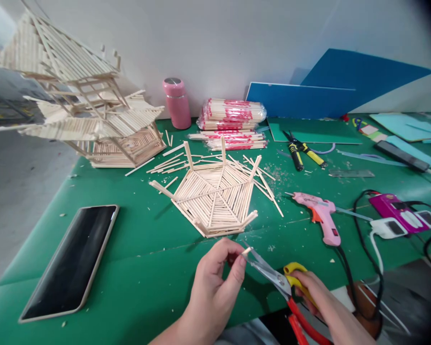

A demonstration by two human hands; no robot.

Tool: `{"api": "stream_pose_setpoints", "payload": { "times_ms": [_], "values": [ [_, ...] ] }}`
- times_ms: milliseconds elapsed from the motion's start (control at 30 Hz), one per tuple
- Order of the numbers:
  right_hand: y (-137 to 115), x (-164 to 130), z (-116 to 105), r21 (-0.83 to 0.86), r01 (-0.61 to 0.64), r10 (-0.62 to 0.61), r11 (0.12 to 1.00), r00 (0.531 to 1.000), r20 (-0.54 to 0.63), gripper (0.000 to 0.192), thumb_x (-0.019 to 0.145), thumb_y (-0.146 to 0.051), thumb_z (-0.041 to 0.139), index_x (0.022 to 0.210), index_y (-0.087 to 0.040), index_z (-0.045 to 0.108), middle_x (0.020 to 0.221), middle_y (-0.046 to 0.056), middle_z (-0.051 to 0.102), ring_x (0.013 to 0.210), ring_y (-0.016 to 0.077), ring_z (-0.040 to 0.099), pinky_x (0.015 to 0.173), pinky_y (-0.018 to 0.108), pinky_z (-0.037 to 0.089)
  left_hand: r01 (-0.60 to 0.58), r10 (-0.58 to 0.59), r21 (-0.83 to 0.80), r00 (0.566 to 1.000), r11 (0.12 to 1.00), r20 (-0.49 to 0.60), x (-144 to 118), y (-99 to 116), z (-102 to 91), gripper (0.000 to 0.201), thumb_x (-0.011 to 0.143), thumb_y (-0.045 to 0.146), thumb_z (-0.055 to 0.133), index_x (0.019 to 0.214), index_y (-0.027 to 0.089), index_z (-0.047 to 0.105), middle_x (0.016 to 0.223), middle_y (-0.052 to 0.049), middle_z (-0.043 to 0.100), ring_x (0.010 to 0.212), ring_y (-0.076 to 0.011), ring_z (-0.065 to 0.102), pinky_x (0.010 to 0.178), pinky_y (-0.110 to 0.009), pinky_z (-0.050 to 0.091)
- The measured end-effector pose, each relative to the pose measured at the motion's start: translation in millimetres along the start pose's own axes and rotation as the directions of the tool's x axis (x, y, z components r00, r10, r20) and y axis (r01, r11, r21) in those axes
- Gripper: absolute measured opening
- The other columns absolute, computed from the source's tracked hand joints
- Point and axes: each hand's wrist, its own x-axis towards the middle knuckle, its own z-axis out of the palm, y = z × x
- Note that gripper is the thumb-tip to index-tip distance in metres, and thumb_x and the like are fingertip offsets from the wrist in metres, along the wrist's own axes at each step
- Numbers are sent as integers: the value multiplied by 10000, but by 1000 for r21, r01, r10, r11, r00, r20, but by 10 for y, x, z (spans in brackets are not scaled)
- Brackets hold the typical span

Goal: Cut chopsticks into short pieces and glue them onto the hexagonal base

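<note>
My left hand (215,275) pinches a short wooden stick piece (246,250) between thumb and fingers near the table's front edge. My right hand (311,290) grips the yellow and red handles of metal cutters (269,270), whose blades close around the stick's tip. Just beyond the hands lies a hexagonal roof panel of wooden sticks (215,194) on the green table (143,239).
A smartphone (72,261) lies at the left. A tall stick-built pagoda model (82,105) stands at the back left, beside a pink bottle (177,103) and chopstick packs (232,122). A pink glue gun (321,215), yellow-handled pliers (303,153), power strip (398,225) and cables lie right.
</note>
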Motion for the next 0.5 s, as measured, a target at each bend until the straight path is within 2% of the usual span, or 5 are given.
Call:
{"api": "stream_pose_setpoints", "payload": {
  "times_ms": [67, 167, 233, 367, 500],
  "values": [
    [20, 17, -3, -17, 37, -36, 999, 997, 66, 707, 647, -216, 606, 1316, -170, 379, 1335, 137, 442, 1089, 308, 540, 836, 309, 496, -8, 8, -10, 1000, 1000, 15, -10, -13, -5, 80, 831, 200, 488, 791, 166, 549, 666, 9, 488, 604, -99, 444, 514, -189, 363],
    [6, 32, -5, -24, 25, -22, 999, 993, 117, 741, 647, -172, 586, 1341, -150, 328, 1372, 154, 382, 1091, 295, 542, 837, 302, 495, -8, 8, -20, 999, 1000, 43, -10, -15, -13, 101, 842, 207, 478, 789, 166, 553, 677, 0, 501, 618, -104, 454, 509, -188, 364],
    [-40, 42, -10, 17, 4, -6, 1000, 992, 128, 742, 640, -168, 576, 1338, -140, 328, 1343, 163, 419, 1053, 287, 570, 819, 297, 503, -9, 11, -25, 998, 1000, 66, -3, -2, -16, 121, 849, 214, 468, 777, 166, 552, 678, -3, 507, 618, -106, 455, 512, -190, 368],
    [-189, 80, -46, 190, -44, 21, 981, 992, 122, 678, 655, -228, 570, 1304, -174, 379, 1079, 120, 627, 885, 252, 640, 705, 273, 534, -26, 29, -33, 995, 999, 92, 11, 41, -19, 140, 856, 222, 453, 770, 168, 549, 688, -8, 510, 622, -108, 455, 520, -191, 379],
    [-371, 133, -110, 333, -90, 49, 939, 991, 128, 636, 640, -348, 620, 1238, -206, 455, 910, 78, 665, 738, 210, 643, 662, 260, 525, -57, 60, -40, 996, 998, 73, 17, 82, -17, 153, 851, 221, 453, 744, 163, 547, 665, -7, 499, 606, -110, 455, 522, -196, 388]
  ]
}}
